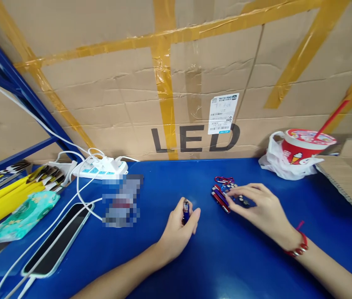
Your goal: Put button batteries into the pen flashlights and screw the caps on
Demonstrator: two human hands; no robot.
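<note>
My left hand (180, 226) is closed around a small dark blue cylinder (186, 209) with a silvery metal end, which points up between thumb and fingers. My right hand (258, 207) reaches over a small pile on the blue table, thumb and forefinger close together at the end of a blue-purple cylinder (220, 194). Red cylinders (224, 204) of similar shape lie beside it. Behind them is a reddish-purple carabiner clip (224, 180). Other small blue and dark pieces (243, 201) are partly hidden beneath my right hand.
A taped cardboard box marked LED (126, 95) stands behind the blue table (225, 261). At left are a phone (59, 238), white cables, a power strip (104, 168) and a green tissue pack (23, 216). A red cup (303, 149) in a plastic bag and an open carton (344, 178) stand right.
</note>
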